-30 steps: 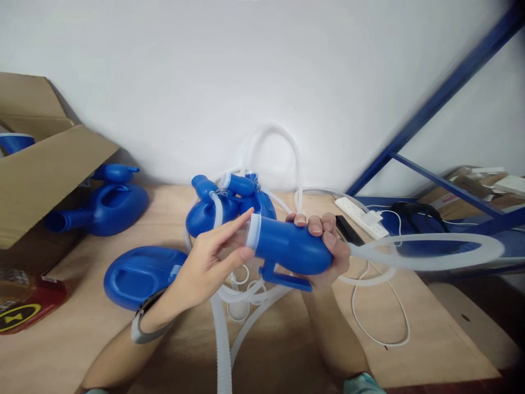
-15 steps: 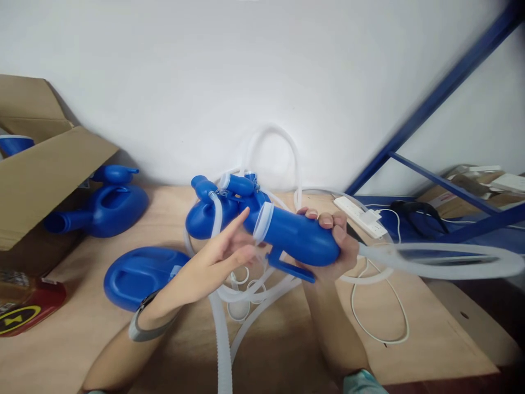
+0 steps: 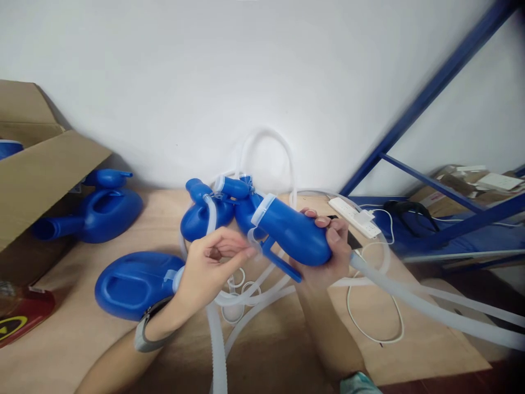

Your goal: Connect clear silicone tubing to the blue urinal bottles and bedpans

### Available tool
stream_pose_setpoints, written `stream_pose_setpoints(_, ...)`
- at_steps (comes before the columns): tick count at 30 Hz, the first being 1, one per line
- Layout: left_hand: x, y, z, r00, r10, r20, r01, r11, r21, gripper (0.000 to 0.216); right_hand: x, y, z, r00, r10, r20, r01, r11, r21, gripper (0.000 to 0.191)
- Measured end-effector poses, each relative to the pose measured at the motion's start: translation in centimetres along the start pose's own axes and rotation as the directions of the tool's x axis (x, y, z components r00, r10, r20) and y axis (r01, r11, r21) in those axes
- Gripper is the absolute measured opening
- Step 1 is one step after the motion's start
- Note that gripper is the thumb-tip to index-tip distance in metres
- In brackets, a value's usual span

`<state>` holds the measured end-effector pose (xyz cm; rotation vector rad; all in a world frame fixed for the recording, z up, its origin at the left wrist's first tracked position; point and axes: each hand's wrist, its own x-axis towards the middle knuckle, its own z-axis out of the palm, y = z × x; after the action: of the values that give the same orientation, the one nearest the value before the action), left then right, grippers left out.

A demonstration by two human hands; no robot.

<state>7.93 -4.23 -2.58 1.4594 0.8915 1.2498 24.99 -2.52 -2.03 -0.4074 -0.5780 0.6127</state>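
The bottle (image 3: 295,232) was held up over the middle of the table (image 3: 418,350), between the person's two hands. Its long axis ran aslant in the view, from the mouth at upper left to the rounded base at lower right; the white rim (image 3: 263,210) pointed left and up. The handle (image 3: 283,262) lay along the lower side, roughly in line with that axis, its free end toward the base.

The right hand (image 3: 328,251) had the base end, fingers curled around the far side and the palm beneath, with no gap to the body. The left hand (image 3: 219,254) was at the mouth end, thumb and fingertips brought nearly together on a clear flap (image 3: 256,245) just below the rim; how firmly they pinched it I could not tell.

Under the left forearm another bottle (image 3: 123,284) lay on the table, neck to the right. By the box (image 3: 61,164) a third bottle (image 3: 109,216) had its mouth to the left. Two more bottles (image 3: 205,219) stood near the wall, behind the hands. A ribbed tube (image 3: 217,339) ran toward the person, and a phone (image 3: 356,241) and a power strip (image 3: 355,216) lay beyond the right hand.
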Motion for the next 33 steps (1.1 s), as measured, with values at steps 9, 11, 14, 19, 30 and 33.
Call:
stream_pose_setpoints(9, -0.5, -0.9, 0.3, 0.941, 0.257, -0.220, -0.189, 0.938, 0.289, 0.006, -1.3, 0.1, 0.0, 0.995, -0.012, 0.098, 0.016, 0.999, -0.039, 0.003)
stream_pose_setpoints(11, -0.6, -0.9, 0.6, 0.940, 0.246, -0.237, -0.189, 0.952, 0.241, 0.005, -1.6, 0.0, 0.0, 0.994, -0.004, 0.106, 0.009, 0.999, -0.051, 0.007)
stream_pose_setpoints(14, -0.5, -0.6, 0.8, 0.956, 0.181, -0.230, -0.154, 0.979, 0.132, 0.004, -1.7, -0.1, -0.1, 0.995, -0.042, 0.092, 0.047, 0.997, -0.053, 0.012)
stream_pose_setpoints(19, -0.1, -0.5, 0.7, 0.988, 0.054, -0.142, -0.063, 0.997, -0.055, 0.013, -1.5, 0.3, -0.4, 0.990, -0.104, 0.094, 0.109, 0.993, -0.050, 0.009)
stream_pose_setpoints(30, 0.1, -0.9, 1.3, 0.957, 0.224, -0.185, -0.260, 0.945, -0.199, 0.019, -1.1, -0.4, 0.3, 0.999, 0.020, -0.038, -0.020, 1.000, 0.021, 0.011)
stream_pose_setpoints(33, 0.8, -1.3, 1.0, 0.966, 0.206, -0.153, -0.239, 0.941, -0.241, 0.021, -0.6, -0.7, 0.4, 0.988, 0.127, -0.084, -0.122, 0.991, 0.062, 0.015)
